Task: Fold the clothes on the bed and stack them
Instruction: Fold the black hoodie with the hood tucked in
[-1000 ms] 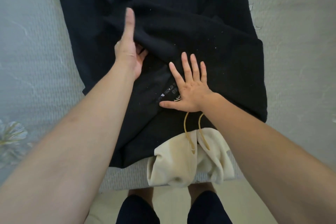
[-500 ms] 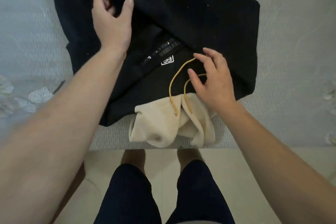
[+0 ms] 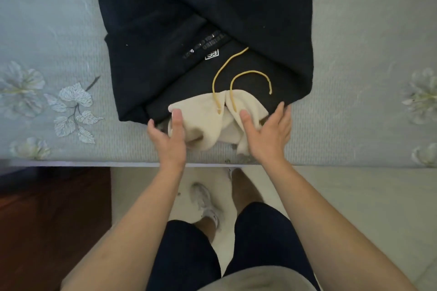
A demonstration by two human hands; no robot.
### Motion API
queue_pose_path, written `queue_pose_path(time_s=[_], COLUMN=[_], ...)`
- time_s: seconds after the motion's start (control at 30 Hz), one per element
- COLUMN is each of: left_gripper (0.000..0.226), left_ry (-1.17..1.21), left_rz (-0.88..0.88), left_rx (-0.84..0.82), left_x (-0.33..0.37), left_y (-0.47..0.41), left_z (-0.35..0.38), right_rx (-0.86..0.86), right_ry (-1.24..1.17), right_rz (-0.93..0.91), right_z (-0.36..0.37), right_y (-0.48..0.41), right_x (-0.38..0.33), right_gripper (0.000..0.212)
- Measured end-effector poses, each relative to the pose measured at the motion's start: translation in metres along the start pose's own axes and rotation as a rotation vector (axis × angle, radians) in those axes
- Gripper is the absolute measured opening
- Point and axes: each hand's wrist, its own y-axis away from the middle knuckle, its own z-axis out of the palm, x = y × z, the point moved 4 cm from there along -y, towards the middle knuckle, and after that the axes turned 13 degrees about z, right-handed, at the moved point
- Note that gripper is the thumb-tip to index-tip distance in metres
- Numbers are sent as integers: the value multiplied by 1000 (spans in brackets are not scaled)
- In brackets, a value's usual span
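Head view. Observing one black hoodie (image 3: 212, 19) lying flat on the bed (image 3: 47, 30), side parts folded inward over the front, hood end nearest the bed's near edge. Noting one cream hood lining (image 3: 203, 106) bunched at that end, spilling from the black cloth onto the bedcover just short of the edge.

Counting two yellow drawstrings (image 3: 214, 87), both running from the cream lining up onto the black cloth. Tracing one to an end near the white printed label (image 3: 211, 54). Tracing the other in a curve toward the right to an end on the black fabric.

Counting two grips in frame. Recording left grip (image 3: 169, 139) spread apart, not clamped. Its thumb is resting on the left part of the cream lining, with the fingers stretched out beside it at the hoodie's near-left corner. Recording right grip (image 3: 267, 134) likewise spread apart. Its thumb is pressing on the right part of the cream lining, with the fingers straight and the fingertips touching the black cloth at the near-right corner.

Noting pale floral print on the bedcover to either side of the hoodie. Seeing, below the bed edge, pale floor (image 3: 354, 196), one white shoe (image 3: 205, 201), dark shorts (image 3: 189, 255) and a dark reddish wooden surface (image 3: 47, 220) at lower left.
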Motion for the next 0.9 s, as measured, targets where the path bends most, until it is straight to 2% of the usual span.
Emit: queue_pose_path(time_s=[0.07, 0.17, 0.23, 0.33, 0.4, 0.43, 0.5, 0.53, 0.57, 0.63, 0.7, 0.77, 0.83, 0.9], left_gripper=[129, 129, 111, 59, 34, 27, 22, 21, 19, 17, 17, 20, 19, 8], left_ry=[-44, -114, -65, -137, -111, 4, 391, 553, 616, 488, 300, 208, 114, -40], left_rz=[10, 24, -15, 18, 59, 18, -109, -150, -181, -270, -381, -427, -359, -223], left_rx=[-117, -276, -411, -561, -526, -483, -420, -404, -391, -395, -449, -495, -441, -304], left_x=[-5, -14, -20, -22, -20, -18, -13, -11, -10, -18, -27, -36, -40, -37], left_y=[6, 11, 21, 43, 54, 56, 60, 60, 60, 65, 76, 83, 78, 69], left_z=[0, -10, -21, -34, -40, -43, -45, -45, -44, -40, -35, -34, -36, -45], right_rx=[-45, -171, -318, -434, -364, -275, -119, -104, -144, -329, -527, -678, -710, -660], right_ry=[-102, -77, -161, -482, -647, -705, -880, -993, -1095, -1227, -1163, -933, -757, -732], right_rz=[86, 99, 146, 255, 253, 220, 149, 130, 119, 162, 302, 365, 357, 395], right_z=[2, 1, -1, -5, -14, -22, -40, -46, -47, -37, -21, -6, 0, -4], right_y=[12, 31, 48, 70, 77, 79, 82, 83, 83, 84, 88, 93, 99, 99], right_x=[12, 24, 34, 52, 56, 56, 52, 49, 45, 39, 41, 51, 61, 70], right_gripper=[110, 99, 82, 48, 42, 40, 32, 25, 22, 33, 46, 63, 66, 61])
